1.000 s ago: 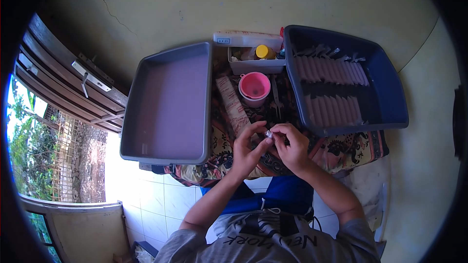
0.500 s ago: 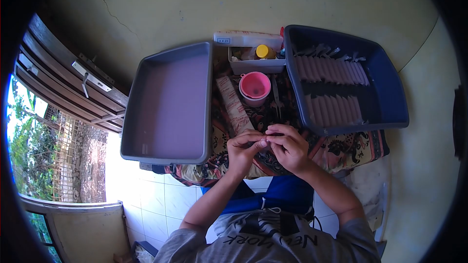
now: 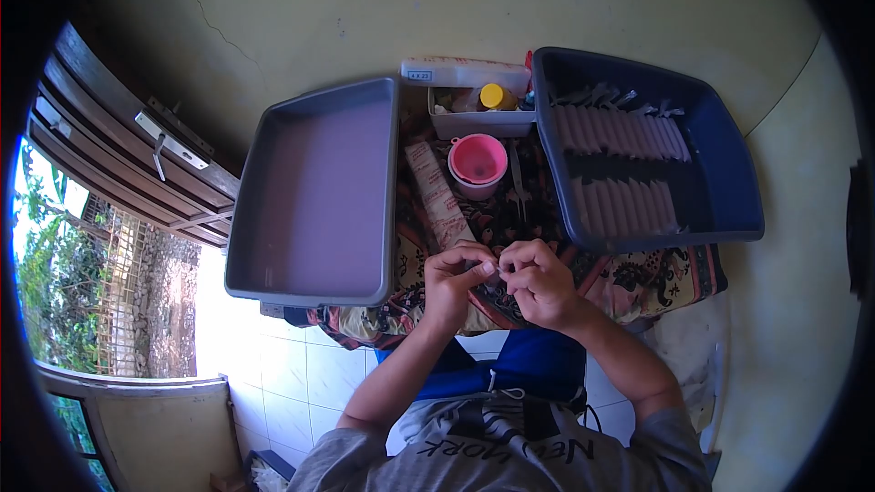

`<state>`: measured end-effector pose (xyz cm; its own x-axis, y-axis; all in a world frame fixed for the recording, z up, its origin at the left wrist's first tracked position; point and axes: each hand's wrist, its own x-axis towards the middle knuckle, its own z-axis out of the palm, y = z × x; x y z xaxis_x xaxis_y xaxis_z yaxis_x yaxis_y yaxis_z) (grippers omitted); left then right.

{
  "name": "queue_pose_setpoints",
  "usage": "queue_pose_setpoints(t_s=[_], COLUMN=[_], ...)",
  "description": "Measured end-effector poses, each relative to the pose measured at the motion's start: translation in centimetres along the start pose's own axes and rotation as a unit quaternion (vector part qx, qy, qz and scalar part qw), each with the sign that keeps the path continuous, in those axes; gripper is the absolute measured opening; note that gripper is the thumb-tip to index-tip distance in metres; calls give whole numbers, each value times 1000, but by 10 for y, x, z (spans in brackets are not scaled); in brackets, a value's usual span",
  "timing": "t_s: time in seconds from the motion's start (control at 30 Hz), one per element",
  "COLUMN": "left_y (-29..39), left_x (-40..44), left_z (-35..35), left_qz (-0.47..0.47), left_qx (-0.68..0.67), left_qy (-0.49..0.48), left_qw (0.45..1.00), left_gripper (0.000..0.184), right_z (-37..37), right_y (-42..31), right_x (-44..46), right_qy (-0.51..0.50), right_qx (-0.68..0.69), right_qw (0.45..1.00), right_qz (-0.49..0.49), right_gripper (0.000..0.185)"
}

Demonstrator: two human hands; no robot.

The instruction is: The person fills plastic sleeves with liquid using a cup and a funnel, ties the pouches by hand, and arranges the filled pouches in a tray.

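Just in front of my body, over the near edge of the cloth, both hands are drawn together. With thumb and index finger, my left hand (image 3: 453,284) pinches a thin clear plastic bag (image 3: 493,279), which is barely visible between the fingers. My right hand (image 3: 540,282) has its fingers curled and pinched at the same spot, close to the left thumb. Beyond them lies a long white bundle of plastic sleeves with red print (image 3: 437,193). A pink funnel (image 3: 479,158) rests in a white cup (image 3: 476,189) farther back.
On the left stands a grey basin (image 3: 390,219) of pale purple liquid (image 3: 319,200). A dark blue basin (image 3: 738,191) on the right holds rows of filled, tied tubes (image 3: 624,130). Behind are a grey box (image 3: 478,126), a yellow-capped jar (image 3: 493,97) and a plastic packet (image 3: 460,71). Tongs (image 3: 518,184) lie beside the cup.
My right hand has curled its fingers in more and turned slightly, with its fingertips a little apart from the left ones. My left hand stays almost in place.
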<state>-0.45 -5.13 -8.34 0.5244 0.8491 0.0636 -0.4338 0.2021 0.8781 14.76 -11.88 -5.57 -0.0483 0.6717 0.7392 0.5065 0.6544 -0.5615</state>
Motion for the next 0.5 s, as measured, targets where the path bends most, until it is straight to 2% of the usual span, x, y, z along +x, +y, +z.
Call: queue_pose_setpoints(t_s=[0.07,0.1,0.17,0.37,0.5], left_y=[3,4,6,1,-2], left_x=[1,1,1,3,-3], left_z=[2,3,4,2,3], left_qz=[-12,-24,-33,-30,-39], left_qx=[-20,-40,-51,-122,-153], left_qy=[1,3,4,16,21], left_qw=[1000,999,998,992,987], left_gripper=[5,5,5,6,5], right_z=[-4,-6,-13,-16,-17], right_y=[3,2,-5,-8,-11], right_x=[-2,2,11,11,4], right_qy=[-74,-73,-124,-180,-202], right_qx=[49,49,-41,-80,-77], right_qw=[996,996,990,975,972], right_qz=[9,9,-61,-101,-86], right_gripper=[24,24,23,24,23])
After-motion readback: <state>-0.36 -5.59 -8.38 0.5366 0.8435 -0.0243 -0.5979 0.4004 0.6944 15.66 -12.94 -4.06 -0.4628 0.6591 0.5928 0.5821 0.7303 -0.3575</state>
